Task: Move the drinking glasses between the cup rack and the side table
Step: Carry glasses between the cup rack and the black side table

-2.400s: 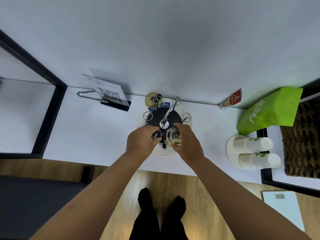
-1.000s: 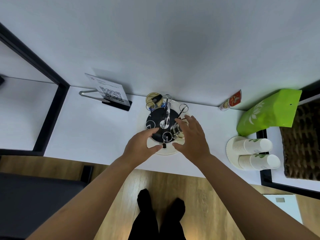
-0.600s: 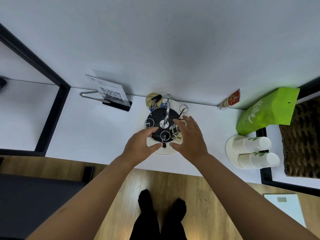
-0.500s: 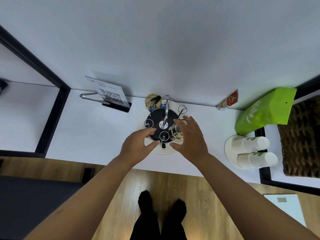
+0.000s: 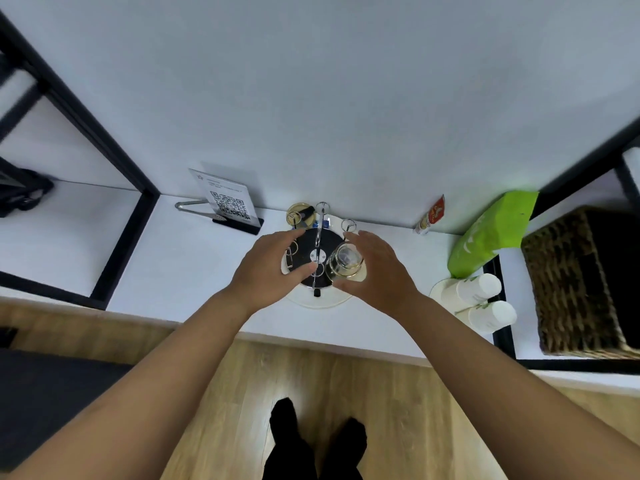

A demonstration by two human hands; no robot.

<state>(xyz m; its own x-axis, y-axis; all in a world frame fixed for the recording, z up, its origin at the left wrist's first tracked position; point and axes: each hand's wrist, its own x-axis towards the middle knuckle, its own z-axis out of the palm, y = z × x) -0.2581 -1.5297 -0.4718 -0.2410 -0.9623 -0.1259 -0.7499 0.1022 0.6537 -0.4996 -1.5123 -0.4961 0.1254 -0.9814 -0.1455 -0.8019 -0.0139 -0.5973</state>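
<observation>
The cup rack point(image 5: 313, 252), a black round base with a chrome post and ring-tipped arms, stands on a white plate point(image 5: 323, 301) on the white side table point(image 5: 194, 265). A clear gold-rimmed drinking glass point(image 5: 346, 262) is at the rack's right side. My right hand point(image 5: 381, 271) is cupped around it, fingers behind and thumb in front. My left hand point(image 5: 266, 268) lies over the rack's left side with fingers spread, thumb tip near the post. Another gold-rimmed glass point(image 5: 298, 212) sits behind the rack, partly hidden by a rack arm.
A QR-code sign point(image 5: 230, 204) and metal tongs point(image 5: 192, 205) stand at the back left. A red sachet point(image 5: 433, 216), green bag point(image 5: 491, 233), stacked paper cups point(image 5: 479, 289) and wicker basket point(image 5: 581, 282) are on the right. A black frame point(image 5: 121, 230) borders the table's left.
My right hand has closed around the glass, which now looks larger and nearer the camera. My left hand has slid forward over the rack's left side.
</observation>
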